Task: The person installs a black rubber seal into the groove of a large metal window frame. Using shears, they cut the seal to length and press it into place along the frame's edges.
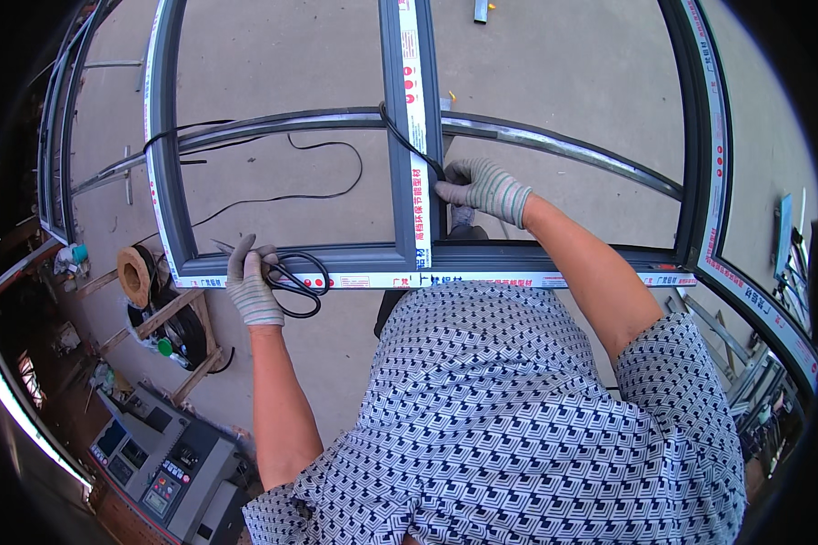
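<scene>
Rubber gasket strip (400, 136) is seated only near the right hand (482, 188), whose fingers pinch it against the frame's centre bar (400, 209); beyond that, it trails loose. The left hand (250, 286) grips scissors (291, 282).

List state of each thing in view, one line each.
left hand: gloved, gripping scissors.
scissors: held, blades shut, resting on frame's near rail.
right hand: gloved, pressing black rubber strip against the centre bar.
black rubber strip: partly on the bar, rest trailing loose on floor.
window frame: lying flat, protective tape on.
</scene>
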The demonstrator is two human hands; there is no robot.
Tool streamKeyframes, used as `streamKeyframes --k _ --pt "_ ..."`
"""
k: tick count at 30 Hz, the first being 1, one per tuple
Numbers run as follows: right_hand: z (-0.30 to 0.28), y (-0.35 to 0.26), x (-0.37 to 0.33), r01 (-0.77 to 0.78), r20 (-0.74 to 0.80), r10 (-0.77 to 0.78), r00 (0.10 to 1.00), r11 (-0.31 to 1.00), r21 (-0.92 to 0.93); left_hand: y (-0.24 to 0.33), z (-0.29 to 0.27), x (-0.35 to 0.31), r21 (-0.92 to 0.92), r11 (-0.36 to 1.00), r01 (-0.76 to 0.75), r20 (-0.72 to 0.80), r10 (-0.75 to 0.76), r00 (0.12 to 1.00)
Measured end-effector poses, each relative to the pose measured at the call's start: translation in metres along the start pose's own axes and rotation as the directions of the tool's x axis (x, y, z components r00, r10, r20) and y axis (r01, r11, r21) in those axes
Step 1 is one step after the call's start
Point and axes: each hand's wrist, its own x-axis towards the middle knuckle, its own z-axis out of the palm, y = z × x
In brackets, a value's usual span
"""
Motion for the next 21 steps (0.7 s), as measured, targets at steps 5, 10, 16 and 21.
streamKeyframes --k 5,10,16,21 --pt "0.01 0.005 0.001 0.036 -0.077 -0.027 0.997 0.992 0.121 0.001 0.003 0.0 -0.009 1.0 0.006 -0.012 -0.006 1.0" --pt "-0.004 -0.003 0.007 -0.032 -0.015 0.033 0.999 0.997 0.068 -0.003 0.0 0.001 -0.026 0.999 0.023 -0.031 -0.024 0.999" --pt "-0.002 0.001 0.014 -0.043 -0.093 0.072 0.993 0.96 0.277 -0.004 -0.001 0.001 -0.017 1.0 0.002 -0.008 -0.002 1.0" --pt "0.003 -0.004 0.018 0.0 -0.184 0.016 0.983 0.996 0.09 -0.003 -0.002 -0.001 -0.015 1.0 0.014 -0.029 -0.015 0.999"
